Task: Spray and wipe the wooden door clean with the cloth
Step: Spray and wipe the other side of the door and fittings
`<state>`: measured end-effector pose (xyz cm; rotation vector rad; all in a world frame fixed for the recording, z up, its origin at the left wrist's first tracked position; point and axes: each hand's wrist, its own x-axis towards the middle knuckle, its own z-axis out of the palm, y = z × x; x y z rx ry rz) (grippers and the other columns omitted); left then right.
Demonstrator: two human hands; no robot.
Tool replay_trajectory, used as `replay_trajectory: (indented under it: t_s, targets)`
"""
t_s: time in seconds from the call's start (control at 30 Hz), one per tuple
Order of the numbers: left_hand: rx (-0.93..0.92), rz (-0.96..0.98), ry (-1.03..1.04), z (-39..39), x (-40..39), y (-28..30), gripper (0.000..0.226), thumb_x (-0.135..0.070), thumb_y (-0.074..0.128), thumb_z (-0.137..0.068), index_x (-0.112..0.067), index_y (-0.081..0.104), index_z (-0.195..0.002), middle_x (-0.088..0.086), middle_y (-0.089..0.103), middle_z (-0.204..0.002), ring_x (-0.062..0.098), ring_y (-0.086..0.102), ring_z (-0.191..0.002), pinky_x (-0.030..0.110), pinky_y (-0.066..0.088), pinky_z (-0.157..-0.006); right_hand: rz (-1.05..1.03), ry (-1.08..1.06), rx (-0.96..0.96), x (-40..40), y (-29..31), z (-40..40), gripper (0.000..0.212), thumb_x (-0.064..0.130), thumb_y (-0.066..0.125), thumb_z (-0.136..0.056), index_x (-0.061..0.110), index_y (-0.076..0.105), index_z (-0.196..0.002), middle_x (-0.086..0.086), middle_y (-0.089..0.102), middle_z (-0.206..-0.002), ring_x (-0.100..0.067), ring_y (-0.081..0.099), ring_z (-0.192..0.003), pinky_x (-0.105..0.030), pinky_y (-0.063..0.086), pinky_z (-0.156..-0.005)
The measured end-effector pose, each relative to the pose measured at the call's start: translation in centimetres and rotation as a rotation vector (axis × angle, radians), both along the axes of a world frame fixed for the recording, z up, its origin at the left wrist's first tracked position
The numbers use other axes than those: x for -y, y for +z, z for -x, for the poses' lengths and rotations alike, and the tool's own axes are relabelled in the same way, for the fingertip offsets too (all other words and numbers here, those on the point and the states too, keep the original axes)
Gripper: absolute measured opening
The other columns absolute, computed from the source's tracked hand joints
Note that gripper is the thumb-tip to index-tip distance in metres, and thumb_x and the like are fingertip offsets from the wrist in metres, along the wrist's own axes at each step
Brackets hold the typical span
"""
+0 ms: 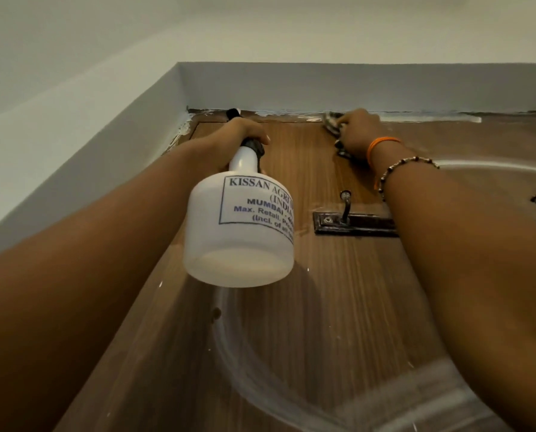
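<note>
A: Wooden door (338, 307) fills the lower view, running up to the white wall. What's nearest?

B: The white spray bottle (240, 229), held out before the door. The left hand (244, 132) is wrapped around its black head.

A: Beyond that?

B: A dark hook plate (354, 222) on the door. Farther up, the right hand (358, 135) presses a dark cloth (333, 123) against the top edge, fingers curled over it.

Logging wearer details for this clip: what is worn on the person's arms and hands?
Both forearms are bare, with no sleeves and no gloves. The right wrist carries an orange thread band and, just below it on the forearm, a beaded bracelet of small dark and pale beads. The left hand and its wrist show nothing worn. No rings can be made out on the right hand.
</note>
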<state>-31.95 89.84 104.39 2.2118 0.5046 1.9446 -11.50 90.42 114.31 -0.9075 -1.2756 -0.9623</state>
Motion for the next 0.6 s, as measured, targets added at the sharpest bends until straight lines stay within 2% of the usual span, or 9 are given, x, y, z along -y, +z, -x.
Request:
replay_trajectory:
  t_s: [0.07,0.13,0.23,0.3,0.37,0.43,0.5,0.6]
  targets:
    - [-0.017,-0.004,0.008,0.1,0.1,-0.2,0.012,-0.021,0.053,-0.088,-0.01,0.047,-0.087,0.012,0.056,-0.067,0.022,0.057,-0.056,0.032,0.05,-0.063,0.028,-0.09,-0.044,0.1,0.3,0.0,0.032,0.011,0.046,-0.098,-0.003,0.056,-0.125,-0.023,0.058,-0.125,-0.036,0.056,-0.11,-0.038,0.045,-0.088]
    - [-0.019,-0.021,0.01,0.2,0.4,-0.6,0.012,-0.02,0.054,-0.088,-0.01,0.048,-0.084,0.01,0.053,-0.07,0.023,0.055,-0.064,0.034,0.048,-0.069,0.072,-0.183,0.016,0.3,-0.2,2.0,0.032,0.011,0.038,-0.1,-0.006,0.055,-0.122,-0.024,0.056,-0.126,-0.037,0.053,-0.109,-0.039,0.042,-0.088]
    - [-0.027,-0.05,0.055,0.9,0.6,-0.8,0.013,-0.02,0.052,-0.088,-0.009,0.049,-0.081,0.01,0.052,-0.074,0.023,0.052,-0.068,0.033,0.045,-0.073,0.095,-0.268,0.225,0.3,-0.9,7.0,0.037,0.006,0.041,-0.098,0.002,0.046,-0.135,-0.021,0.049,-0.136,-0.036,0.049,-0.12,-0.042,0.04,-0.099]
    - [-0.023,-0.073,0.079,1.0,0.8,-0.9,0.013,-0.018,0.051,-0.088,-0.009,0.05,-0.08,0.011,0.052,-0.074,0.022,0.051,-0.066,0.032,0.045,-0.069,0.125,-0.312,0.373,-0.1,-1.0,9.6,0.044,0.004,0.046,-0.095,0.009,0.044,-0.138,-0.018,0.048,-0.139,-0.035,0.047,-0.124,-0.042,0.039,-0.101]
    - [-0.02,-0.062,0.075,1.1,1.0,-0.9,0.012,-0.017,0.053,-0.087,-0.007,0.05,-0.081,0.013,0.053,-0.072,0.024,0.053,-0.064,0.032,0.046,-0.068,0.122,-0.372,0.427,-0.3,-0.1,10.3,0.049,0.003,0.049,-0.093,0.015,0.043,-0.14,-0.017,0.048,-0.139,-0.035,0.048,-0.123,-0.042,0.039,-0.1]
    - [-0.048,-0.02,0.055,1.3,1.0,-1.1,0.014,-0.019,0.053,-0.086,-0.006,0.049,-0.082,0.015,0.055,-0.071,0.024,0.054,-0.06,0.033,0.046,-0.068,0.124,-0.384,0.353,-0.2,0.8,8.4,0.051,0.007,0.046,-0.096,0.019,0.039,-0.145,-0.018,0.046,-0.141,-0.037,0.046,-0.125,-0.045,0.038,-0.102]
    - [-0.087,0.022,0.029,1.4,1.1,-1.5,0.014,-0.02,0.053,-0.085,-0.007,0.049,-0.084,0.015,0.056,-0.072,0.025,0.056,-0.056,0.033,0.048,-0.067,0.122,-0.389,0.188,-0.1,1.4,4.2,0.045,0.014,0.037,-0.101,0.015,0.037,-0.146,-0.022,0.043,-0.142,-0.04,0.044,-0.127,-0.05,0.036,-0.106]
    - [-0.107,0.042,-0.031,1.4,1.0,-2.2,0.016,-0.023,0.054,-0.085,-0.007,0.049,-0.084,0.014,0.058,-0.068,0.024,0.057,-0.053,0.032,0.049,-0.064,0.148,-0.455,-0.018,0.4,0.6,-1.9,0.05,0.006,0.037,-0.098,0.012,0.031,-0.148,-0.025,0.039,-0.144,-0.043,0.043,-0.125,-0.053,0.036,-0.105]
